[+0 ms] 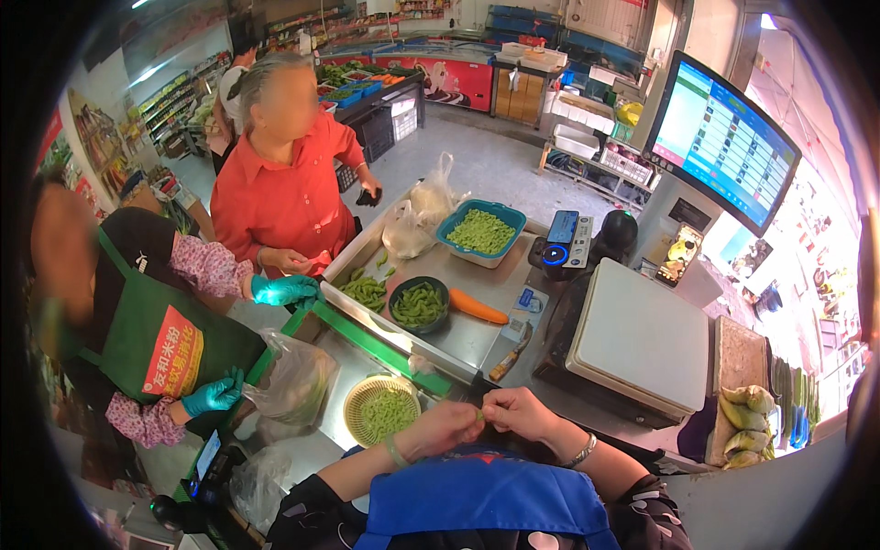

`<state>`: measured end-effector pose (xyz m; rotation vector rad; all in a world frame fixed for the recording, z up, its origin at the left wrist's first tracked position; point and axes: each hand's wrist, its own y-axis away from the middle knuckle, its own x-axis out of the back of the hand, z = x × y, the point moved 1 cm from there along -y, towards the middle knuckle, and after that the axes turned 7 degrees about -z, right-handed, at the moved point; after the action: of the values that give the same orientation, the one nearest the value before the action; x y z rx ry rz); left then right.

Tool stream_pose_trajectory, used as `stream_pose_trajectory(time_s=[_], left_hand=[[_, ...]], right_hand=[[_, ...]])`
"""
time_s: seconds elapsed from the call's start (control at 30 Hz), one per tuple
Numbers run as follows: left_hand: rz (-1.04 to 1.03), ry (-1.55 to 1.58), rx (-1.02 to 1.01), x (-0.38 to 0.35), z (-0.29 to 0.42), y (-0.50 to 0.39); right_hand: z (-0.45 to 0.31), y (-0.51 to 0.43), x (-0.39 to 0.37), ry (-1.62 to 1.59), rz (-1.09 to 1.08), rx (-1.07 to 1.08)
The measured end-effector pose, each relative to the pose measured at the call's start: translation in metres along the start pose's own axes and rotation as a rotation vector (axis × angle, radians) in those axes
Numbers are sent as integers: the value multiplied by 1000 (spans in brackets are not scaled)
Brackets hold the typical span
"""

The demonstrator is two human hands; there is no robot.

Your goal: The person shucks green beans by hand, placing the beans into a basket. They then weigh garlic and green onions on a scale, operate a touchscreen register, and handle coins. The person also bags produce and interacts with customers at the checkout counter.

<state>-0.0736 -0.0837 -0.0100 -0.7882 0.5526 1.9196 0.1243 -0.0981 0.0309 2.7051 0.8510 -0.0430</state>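
My left hand (450,426) and my right hand (515,412) meet in front of my blue apron, fingertips pinched together on a small green pod that shows between them. Left of my left hand, a yellow round basket (350,405) holds shelled green beans (386,414). Beyond the hands on the metal counter stand a dark bowl of green pods (418,305), with loose pods (366,291) beside it. A carrot (479,306) lies right of the bowl. Farther back, a blue-rimmed basin (520,213) holds more shelled beans. A knife or peeler-like tool (512,352) lies near the counter's front.
A scale with a white plate (641,337) stands at the right, below a monitor (725,141). Corn ears (746,423) lie beyond it. At the left, a co-worker in teal gloves (213,393) stands by plastic bags (295,378); a person in a red shirt (289,199) stands across the counter.
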Motion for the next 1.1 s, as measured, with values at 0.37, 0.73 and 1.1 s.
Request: stream_pose_trajectory(time_s=[0.37,0.73,1.1], left_hand=[[163,-594,29,-15,27,-4],[592,-372,-156,-14,29,2],[551,-532,-203,-35,25,14]], right_hand=[[0,0,-2,-77,130,-36],[-10,-4,-9,-222,96,16],[2,-18,-28,-434,196,72]])
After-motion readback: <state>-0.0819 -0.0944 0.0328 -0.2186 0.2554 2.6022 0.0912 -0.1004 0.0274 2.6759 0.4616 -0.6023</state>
